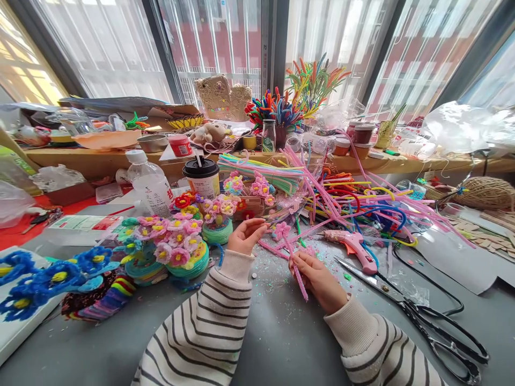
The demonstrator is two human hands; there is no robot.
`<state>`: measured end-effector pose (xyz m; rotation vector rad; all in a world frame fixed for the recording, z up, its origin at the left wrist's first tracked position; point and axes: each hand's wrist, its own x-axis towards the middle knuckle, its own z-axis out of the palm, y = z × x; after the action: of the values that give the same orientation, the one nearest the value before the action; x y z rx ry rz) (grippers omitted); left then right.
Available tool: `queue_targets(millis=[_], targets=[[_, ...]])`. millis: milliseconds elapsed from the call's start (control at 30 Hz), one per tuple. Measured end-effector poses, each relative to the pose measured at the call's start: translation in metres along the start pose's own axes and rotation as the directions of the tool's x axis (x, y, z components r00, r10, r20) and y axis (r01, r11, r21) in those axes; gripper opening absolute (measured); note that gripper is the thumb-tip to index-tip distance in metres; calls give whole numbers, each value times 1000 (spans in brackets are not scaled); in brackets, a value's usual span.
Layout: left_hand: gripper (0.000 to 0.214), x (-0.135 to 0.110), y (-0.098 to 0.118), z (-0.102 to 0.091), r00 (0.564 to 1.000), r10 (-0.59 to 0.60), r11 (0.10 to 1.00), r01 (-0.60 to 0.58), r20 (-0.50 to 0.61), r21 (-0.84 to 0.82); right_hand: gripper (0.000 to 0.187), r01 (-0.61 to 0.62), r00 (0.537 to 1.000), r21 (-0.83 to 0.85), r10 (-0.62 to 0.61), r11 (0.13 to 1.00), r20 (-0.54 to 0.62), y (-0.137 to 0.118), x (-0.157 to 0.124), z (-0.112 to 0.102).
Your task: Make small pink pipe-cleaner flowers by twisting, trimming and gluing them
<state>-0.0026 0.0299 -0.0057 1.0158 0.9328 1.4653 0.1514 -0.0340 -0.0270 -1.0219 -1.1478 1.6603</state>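
Observation:
My right hand (317, 279) is closed round a pink pipe cleaner (300, 281); one end slants down toward me, the other runs up toward a looped pink pipe-cleaner flower (280, 230). Whether the two are joined I cannot tell. My left hand (246, 236) is held in a pinch just left of the flower, and anything between its fingertips is too small to make out. Another pink pipe cleaner (271, 248) lies behind, between the hands. To the right rest a pink glue gun (350, 246) and large black-handled scissors (418, 311).
Pots of pipe-cleaner flowers (181, 241) and blue flowers (56, 276) stand at left. Behind them are a water bottle (148, 182) and a lidded cup (201, 177). Loose pipe cleaners (362, 198) are heaped at back right, near a twine ball (491, 193). Glitter dots the grey table (281, 343).

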Motion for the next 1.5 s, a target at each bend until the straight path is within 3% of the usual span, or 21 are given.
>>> queue_targets(millis=[167, 400, 567, 767, 967, 1167, 1333, 1500], targets=[[24, -4, 2, 3, 999, 37, 998, -38, 23, 59, 27, -33, 999, -24, 34, 999, 10, -1, 0, 3], [30, -9, 2, 8, 982, 191, 964, -189, 8, 187, 29, -57, 998, -45, 57, 997, 7, -3, 0, 5], [42, -8, 0, 7, 983, 182, 964, -183, 22, 192, 29, -59, 998, -46, 60, 997, 16, -3, 0, 5], [41, -4, -3, 2, 976, 217, 906, -194, -19, 377, 29, -21, 999, -42, 23, 999, 32, -1, 1, 5], [39, -5, -3, 4, 972, 236, 910, -220, -3, 352, 31, -21, 998, -21, 22, 1000, 58, -3, 1, 7], [37, -2, -4, 2, 983, 166, 971, -150, -72, 185, 30, 4, 1000, 42, -3, 999, -10, -3, 0, 4], [24, -4, -14, 1, 998, 29, 923, -49, 58, 381, 25, 53, 998, 97, -56, 994, 28, -1, -1, 1], [12, -11, -17, 5, 983, 64, 806, -152, 170, 572, 25, 63, 995, 107, -71, 992, 66, 3, 0, 1]])
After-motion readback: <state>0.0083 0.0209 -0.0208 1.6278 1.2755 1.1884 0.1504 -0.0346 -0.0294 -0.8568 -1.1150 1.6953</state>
